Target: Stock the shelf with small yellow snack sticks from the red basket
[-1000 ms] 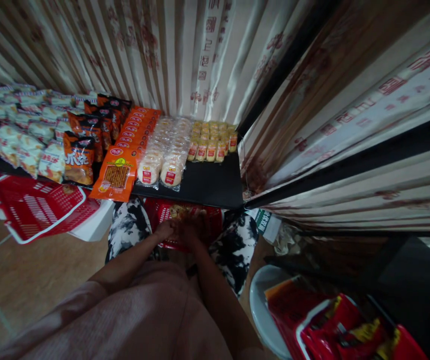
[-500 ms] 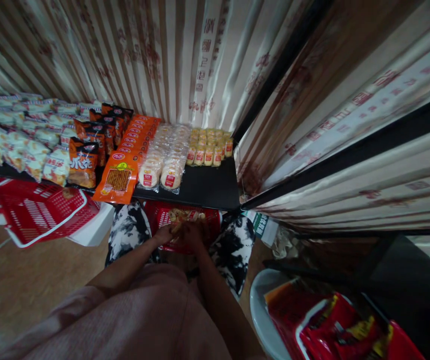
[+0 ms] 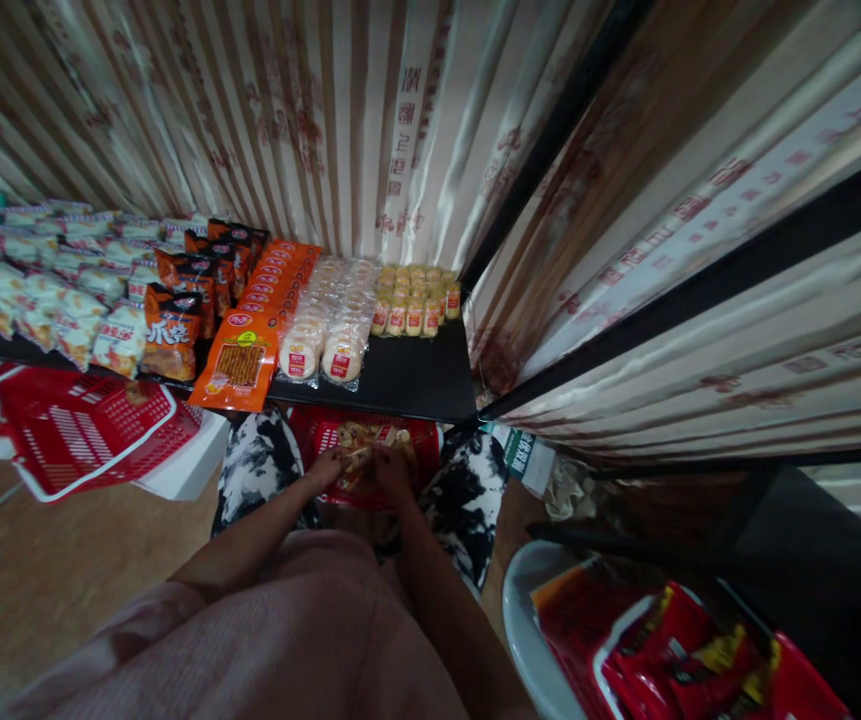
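Note:
Between my knees a red basket (image 3: pixel 430 432) holds tan, clear-wrapped snack packets (image 3: pixel 357 442), and both my hands are down in it. My left hand (image 3: pixel 327 467) closes on the left edge of the packets. On their right side my right hand (image 3: pixel 392 468) is closed too, fingers curled on a wrapped snack packet. The room is dim, and my fingertips are partly hidden among the wrappers.
A black shelf (image 3: pixel 422 375) bears orange snack bags (image 3: pixel 239 365), round wrapped crackers (image 3: pixel 341 358), small yellow packs (image 3: pixel 413 315) and white bags (image 3: pixel 119 335). Red baskets (image 3: pixel 85 430) stand left. A white tub (image 3: pixel 520 610) with red packages is right. Pleated curtains (image 3: pixel 362 130) hang behind.
My hands have moved apart from each other, showing more of the tan packets between them. The view has shifted slightly.

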Tool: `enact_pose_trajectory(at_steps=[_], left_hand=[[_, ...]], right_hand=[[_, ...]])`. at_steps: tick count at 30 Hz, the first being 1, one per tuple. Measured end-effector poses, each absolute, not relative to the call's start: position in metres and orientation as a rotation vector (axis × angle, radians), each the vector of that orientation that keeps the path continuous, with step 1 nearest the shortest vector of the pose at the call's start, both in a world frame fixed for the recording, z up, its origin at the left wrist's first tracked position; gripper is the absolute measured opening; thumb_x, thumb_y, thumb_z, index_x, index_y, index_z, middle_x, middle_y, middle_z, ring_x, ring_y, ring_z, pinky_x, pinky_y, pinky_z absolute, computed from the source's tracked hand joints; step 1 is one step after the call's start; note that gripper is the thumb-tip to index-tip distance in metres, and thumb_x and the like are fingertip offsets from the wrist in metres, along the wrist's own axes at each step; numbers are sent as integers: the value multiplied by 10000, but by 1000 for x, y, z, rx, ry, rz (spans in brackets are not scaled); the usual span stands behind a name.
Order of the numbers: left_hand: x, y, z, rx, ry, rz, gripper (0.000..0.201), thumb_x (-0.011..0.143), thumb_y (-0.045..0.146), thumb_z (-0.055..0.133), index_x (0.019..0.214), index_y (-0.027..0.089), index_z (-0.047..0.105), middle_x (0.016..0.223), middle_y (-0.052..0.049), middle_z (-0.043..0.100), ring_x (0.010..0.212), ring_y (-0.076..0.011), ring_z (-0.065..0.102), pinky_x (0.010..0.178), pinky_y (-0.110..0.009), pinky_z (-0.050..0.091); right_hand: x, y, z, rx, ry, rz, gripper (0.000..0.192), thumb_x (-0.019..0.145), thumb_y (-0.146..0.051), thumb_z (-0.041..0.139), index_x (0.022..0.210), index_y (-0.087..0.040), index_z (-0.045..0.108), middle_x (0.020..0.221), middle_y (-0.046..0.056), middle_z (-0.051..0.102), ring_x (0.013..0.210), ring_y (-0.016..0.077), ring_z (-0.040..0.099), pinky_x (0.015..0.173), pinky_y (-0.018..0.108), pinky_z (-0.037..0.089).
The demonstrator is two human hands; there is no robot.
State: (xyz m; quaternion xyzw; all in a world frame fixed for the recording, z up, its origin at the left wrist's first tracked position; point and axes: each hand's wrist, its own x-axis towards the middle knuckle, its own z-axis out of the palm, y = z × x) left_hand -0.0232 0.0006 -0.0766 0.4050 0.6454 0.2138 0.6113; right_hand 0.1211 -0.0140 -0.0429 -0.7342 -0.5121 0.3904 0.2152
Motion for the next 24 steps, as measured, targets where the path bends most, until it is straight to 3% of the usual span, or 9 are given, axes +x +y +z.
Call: enact_pose_trajectory(at_steps=[14, 20, 24], left_hand=[[-26, -1, -51, 628, 1373, 646, 155, 746, 269, 607, 829, 139, 596, 809, -51, 660, 724, -142, 619, 616, -228, 510], [-28, 1, -53, 518, 1343, 662, 152, 763, 212, 567, 892, 135, 592, 760, -40, 654, 609, -117, 602, 536, -206, 501], [-28, 2, -56, 448, 1349, 618, 171, 800, 251, 522, 870, 109, 587, 619, -24, 616, 470, -94, 554, 473, -190, 465]], right_hand=[[120, -18, -35, -1964, -1415, 1094, 340, 776, -170, 423, 1018, -191, 661, 964, 61, 689, 969, 204, 606, 882, 338, 455], [120, -20, -33, -1942, -1430, 1083, 394, 751, -116, 395, 1045, -189, 647, 1003, 66, 676, 986, 199, 599, 900, 339, 449], [118, -19, -31, -1917, -1447, 1077, 451, 728, -90, 371, 1086, -189, 627, 1006, 60, 674, 994, 192, 592, 910, 336, 445]])
